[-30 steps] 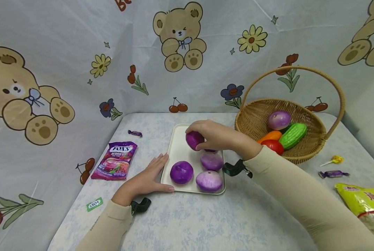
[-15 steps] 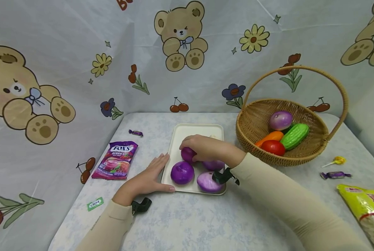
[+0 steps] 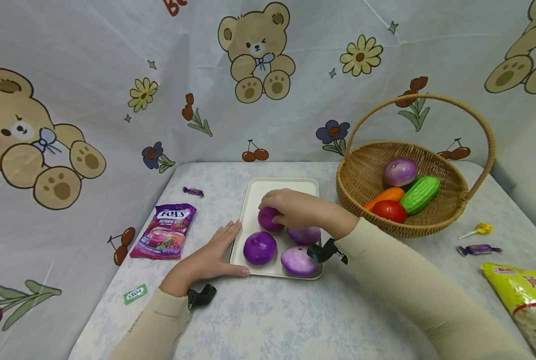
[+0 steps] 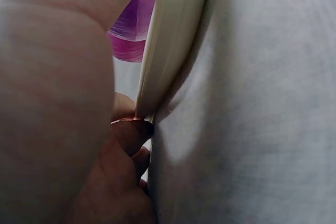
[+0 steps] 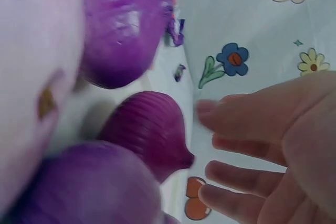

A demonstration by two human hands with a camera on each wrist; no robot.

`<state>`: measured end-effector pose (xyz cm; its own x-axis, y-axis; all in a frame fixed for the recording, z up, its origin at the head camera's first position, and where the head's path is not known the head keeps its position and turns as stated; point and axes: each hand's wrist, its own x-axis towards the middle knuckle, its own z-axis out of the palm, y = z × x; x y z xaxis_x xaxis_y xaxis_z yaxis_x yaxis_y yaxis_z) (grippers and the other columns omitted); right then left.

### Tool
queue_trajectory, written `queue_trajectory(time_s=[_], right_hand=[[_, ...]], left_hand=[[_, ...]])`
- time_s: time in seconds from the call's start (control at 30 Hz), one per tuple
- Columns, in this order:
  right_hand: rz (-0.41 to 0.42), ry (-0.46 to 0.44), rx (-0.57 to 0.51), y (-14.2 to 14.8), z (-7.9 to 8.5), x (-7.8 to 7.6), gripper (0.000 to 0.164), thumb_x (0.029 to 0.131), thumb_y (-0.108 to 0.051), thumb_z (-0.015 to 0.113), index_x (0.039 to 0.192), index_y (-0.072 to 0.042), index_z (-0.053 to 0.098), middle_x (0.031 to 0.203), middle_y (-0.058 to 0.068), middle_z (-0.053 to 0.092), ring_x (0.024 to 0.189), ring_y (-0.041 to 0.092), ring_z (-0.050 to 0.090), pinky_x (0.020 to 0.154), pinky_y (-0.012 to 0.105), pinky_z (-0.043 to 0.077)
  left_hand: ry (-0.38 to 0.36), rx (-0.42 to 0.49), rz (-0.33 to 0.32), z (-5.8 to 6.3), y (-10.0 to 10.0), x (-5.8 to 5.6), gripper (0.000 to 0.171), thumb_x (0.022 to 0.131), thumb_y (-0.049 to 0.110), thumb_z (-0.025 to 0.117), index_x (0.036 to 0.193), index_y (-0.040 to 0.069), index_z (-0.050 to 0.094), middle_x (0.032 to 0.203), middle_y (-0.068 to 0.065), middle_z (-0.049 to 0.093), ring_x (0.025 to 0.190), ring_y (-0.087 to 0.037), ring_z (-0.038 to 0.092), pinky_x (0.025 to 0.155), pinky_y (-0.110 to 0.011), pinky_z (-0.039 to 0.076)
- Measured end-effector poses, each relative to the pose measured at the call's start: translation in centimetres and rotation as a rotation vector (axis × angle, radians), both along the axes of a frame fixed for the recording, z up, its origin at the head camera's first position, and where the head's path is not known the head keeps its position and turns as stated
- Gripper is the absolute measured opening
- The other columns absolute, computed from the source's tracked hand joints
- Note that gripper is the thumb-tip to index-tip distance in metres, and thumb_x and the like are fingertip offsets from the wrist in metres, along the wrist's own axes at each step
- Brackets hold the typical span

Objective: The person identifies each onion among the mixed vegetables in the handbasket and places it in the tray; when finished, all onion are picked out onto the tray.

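Note:
A cream tray (image 3: 253, 200) carries several purple onions. My right hand (image 3: 295, 206) is over the tray, above a dark, ridged onion (image 3: 268, 220). In the right wrist view, the fingers (image 5: 236, 179) stand apart from that onion, with a visible gap. Nearer me sit a round violet onion (image 3: 260, 248) and a paler lilac onion (image 3: 297, 261). Another lilac onion (image 3: 305, 235) is partly covered by my right hand. With fingers extended, my left hand (image 3: 214, 256) rests at the tray's left front corner, its thumb along the front rim. The left wrist view shows it touching the tray's edge.
At the back right, a handled wicker basket (image 3: 355, 172) contains an onion, a cucumber, a tomato and an orange vegetable. A purple candy bag (image 3: 169, 232) lies left of the tray. A lollipop (image 3: 481, 229), wrapped candies and a yellow bag (image 3: 520, 285) are on the right.
My right hand has lowered the dark onion towards the tray's middle left, behind the round violet one, and let go of it. The left hand has stayed at the tray's corner.

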<state>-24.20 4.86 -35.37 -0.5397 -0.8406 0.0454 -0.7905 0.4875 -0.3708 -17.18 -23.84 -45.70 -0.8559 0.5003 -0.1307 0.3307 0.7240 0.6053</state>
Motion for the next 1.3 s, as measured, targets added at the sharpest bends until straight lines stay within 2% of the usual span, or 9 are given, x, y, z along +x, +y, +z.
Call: queue_trajectory(time_s=[0.23,0.47,0.63,0.73,0.97,1.13,1.3], right_hand=[[-0.044,0.022,-0.07,2.1,2.0,-0.4,0.031,0.105,-0.007,0.065,0.135,0.0,0.066,0.137,0.014,0.065,0.131,0.029,0.059,0.113,0.043,0.044],[-0.085,0.034,-0.088,5.0,4.1,-1.6,0.038,0.107,-0.018,0.065,0.141,0.0,0.063,0.14,0.015,0.063,0.133,0.033,0.056,0.112,0.047,0.044],[-0.187,0.061,-0.086,8.1,5.4,-2.2,0.043,0.105,-0.024,0.071,0.142,-0.005,0.064,0.139,0.011,0.064,0.125,0.032,0.061,0.105,0.051,0.05],[-0.272,0.041,-0.075,10.3,5.9,-2.6,0.044,0.104,-0.023,0.072,0.144,-0.006,0.063,0.141,0.011,0.064,0.123,0.032,0.062,0.103,0.052,0.052],[-0.383,0.028,-0.053,15.5,7.0,-3.9,0.042,0.104,-0.023,0.071,0.142,-0.004,0.064,0.126,0.016,0.07,0.109,0.033,0.068,0.096,0.056,0.055],[-0.45,0.012,-0.026,18.5,7.4,-5.1,0.045,0.104,-0.022,0.07,0.142,0.001,0.061,0.131,0.023,0.066,0.119,0.042,0.063,0.1,0.061,0.052],[-0.525,0.008,0.036,21.0,7.3,-6.2,0.055,0.105,-0.031,0.069,0.147,0.003,0.055,0.148,0.032,0.05,0.137,0.051,0.044,0.11,0.069,0.037]], left_hand=[[0.032,0.005,-0.024,-0.1,0.0,-0.2,0.132,0.078,0.068,0.085,0.17,0.009,0.011,0.175,-0.007,0.008,0.16,-0.026,-0.001,0.127,-0.048,0.002],[0.053,0.03,-0.024,-0.3,0.0,0.0,0.131,0.079,0.066,0.085,0.17,0.007,0.013,0.175,-0.009,0.01,0.159,-0.029,0.0,0.126,-0.05,0.002],[0.051,0.036,-0.013,-0.5,-0.1,0.2,0.131,0.078,0.067,0.085,0.17,0.008,0.013,0.175,-0.007,0.009,0.159,-0.026,-0.001,0.126,-0.048,0.002],[0.054,0.042,-0.018,-0.6,-0.1,0.1,0.131,0.078,0.067,0.085,0.17,0.007,0.013,0.175,-0.007,0.01,0.159,-0.026,-0.001,0.126,-0.049,0.002],[0.041,0.024,-0.017,-0.5,0.0,0.1,0.132,0.078,0.068,0.085,0.17,0.007,0.012,0.175,-0.007,0.009,0.159,-0.026,-0.001,0.126,-0.047,0.001],[0.034,0.026,-0.024,-0.3,0.0,0.1,0.131,0.078,0.067,0.085,0.17,0.006,0.013,0.175,-0.009,0.01,0.159,-0.027,-0.001,0.126,-0.049,0.002],[0.043,0.033,-0.032,-0.2,0.1,0.1,0.131,0.079,0.067,0.085,0.169,0.005,0.013,0.175,-0.01,0.011,0.159,-0.029,0.0,0.126,-0.05,0.002]])
